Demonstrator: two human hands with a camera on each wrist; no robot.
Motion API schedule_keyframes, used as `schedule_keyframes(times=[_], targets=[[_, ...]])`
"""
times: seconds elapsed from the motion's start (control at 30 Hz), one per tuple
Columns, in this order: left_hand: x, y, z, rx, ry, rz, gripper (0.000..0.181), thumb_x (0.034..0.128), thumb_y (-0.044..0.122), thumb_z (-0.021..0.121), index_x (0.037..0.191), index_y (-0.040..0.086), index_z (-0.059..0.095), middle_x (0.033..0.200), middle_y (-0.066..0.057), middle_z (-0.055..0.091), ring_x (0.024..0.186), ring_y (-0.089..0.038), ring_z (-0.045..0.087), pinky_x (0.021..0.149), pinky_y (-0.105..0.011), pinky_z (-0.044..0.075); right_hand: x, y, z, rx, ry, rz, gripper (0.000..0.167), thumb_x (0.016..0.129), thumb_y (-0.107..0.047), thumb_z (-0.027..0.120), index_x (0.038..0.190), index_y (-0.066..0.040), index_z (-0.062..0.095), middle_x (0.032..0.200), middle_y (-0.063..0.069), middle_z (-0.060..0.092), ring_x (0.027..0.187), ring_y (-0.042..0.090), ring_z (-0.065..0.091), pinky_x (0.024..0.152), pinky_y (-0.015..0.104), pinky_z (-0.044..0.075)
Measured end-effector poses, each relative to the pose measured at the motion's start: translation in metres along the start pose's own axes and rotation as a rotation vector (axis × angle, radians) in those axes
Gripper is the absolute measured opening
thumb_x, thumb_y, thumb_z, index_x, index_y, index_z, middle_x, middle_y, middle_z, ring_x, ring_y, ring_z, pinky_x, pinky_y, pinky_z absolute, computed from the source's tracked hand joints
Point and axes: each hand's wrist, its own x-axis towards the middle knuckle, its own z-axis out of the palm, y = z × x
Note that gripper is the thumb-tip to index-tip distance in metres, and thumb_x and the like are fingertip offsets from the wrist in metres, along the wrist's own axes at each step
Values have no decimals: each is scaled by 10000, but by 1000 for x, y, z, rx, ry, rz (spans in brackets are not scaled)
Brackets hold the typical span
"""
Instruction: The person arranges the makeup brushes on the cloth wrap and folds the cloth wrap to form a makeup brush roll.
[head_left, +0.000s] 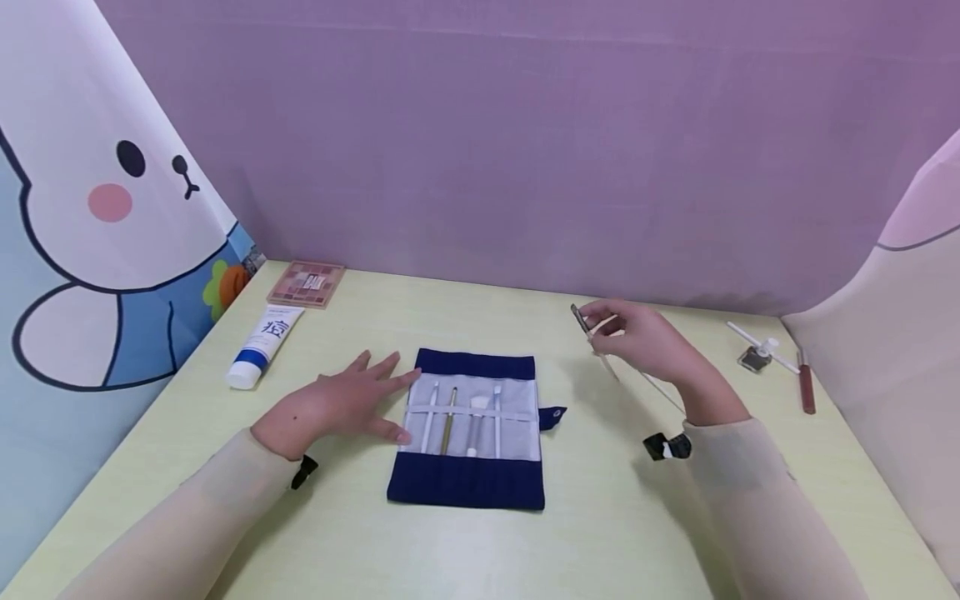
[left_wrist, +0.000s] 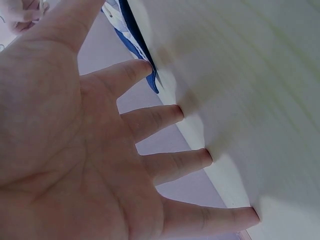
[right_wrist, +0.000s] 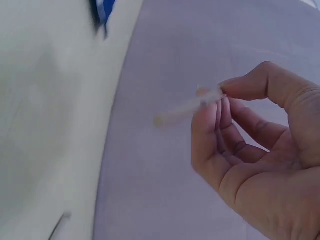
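Note:
A navy and pale grey roll-up pouch (head_left: pixel 465 487) lies unfolded on the table, with several slim tools, including a white-headed brush (head_left: pixel 477 408), under its elastic strap. My left hand (head_left: pixel 352 404) is spread at the pouch's left side, its thumb and index fingertip at the edge. In the left wrist view the fingers (left_wrist: pixel 155 119) are straight and apart. To the right of the pouch, above the table, my right hand (head_left: pixel 637 333) pinches a slim pale stick-like tool (right_wrist: pixel 182 110) between thumb and fingertips. Blur hides its exact kind; one end looks dark in the head view.
A white and blue tube (head_left: pixel 266 343) and a pink palette (head_left: pixel 306 284) lie at the back left. On the far right are a small bottle (head_left: pixel 755 358), a white stick (head_left: pixel 742 334) and a reddish-brown tube (head_left: pixel 806 387). A purple cloth backdrop (head_left: pixel 525 150) borders the table's rear.

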Motion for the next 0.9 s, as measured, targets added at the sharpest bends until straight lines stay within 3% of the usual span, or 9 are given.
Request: schedule_keyframes(times=[0.13, 0.27, 0.53, 0.73, 0.9], targets=[[1, 0, 0, -2, -3, 1, 1063, 854, 724, 758, 1708, 314, 276, 1811, -184, 136, 1613, -633, 96, 1002, -983, 264, 6, -17, 3, 125, -16, -19, 442, 1000, -72, 671, 1434, -36, 598, 1331, 179, 644, 1146, 286, 703, 900, 254, 628], [2, -1, 0, -3, -6, -5, 1068, 849, 736, 753, 1708, 326, 270, 1814, -176, 130, 1619, -624, 89, 1009, -981, 259, 16, -29, 10, 255, -2, -43, 450, 978, -1, 664, 1414, -11, 553, 1287, 177, 616, 1093, 254, 714, 910, 348, 669], [3, -2, 0, -2, -2, -3, 1063, 853, 733, 753, 1708, 327, 271, 1813, -176, 131, 1619, -625, 87, 1006, -982, 262, 33, -39, 36, 460, -19, -81, 397, 976, 77, 658, 1325, 13, 480, 1143, 112, 578, 985, 201, 709, 904, 432, 677], [2, -2, -1, -2, 5, 14, 1055, 859, 721, 753, 1708, 314, 277, 1809, -191, 135, 1610, -639, 89, 990, -985, 271, 40, -35, 56, 519, -41, -82, 346, 967, 99, 658, 1231, -8, 462, 1068, 104, 580, 925, 214, 712, 885, 440, 681], [2, -2, -1, -3, 2, 11, 1053, 861, 717, 755, 1708, 316, 276, 1810, -186, 133, 1612, -635, 88, 993, -984, 272, 46, -28, 70, 546, -62, -61, 336, 961, 110, 658, 1194, -11, 449, 1056, 94, 561, 930, 208, 697, 857, 372, 681]])
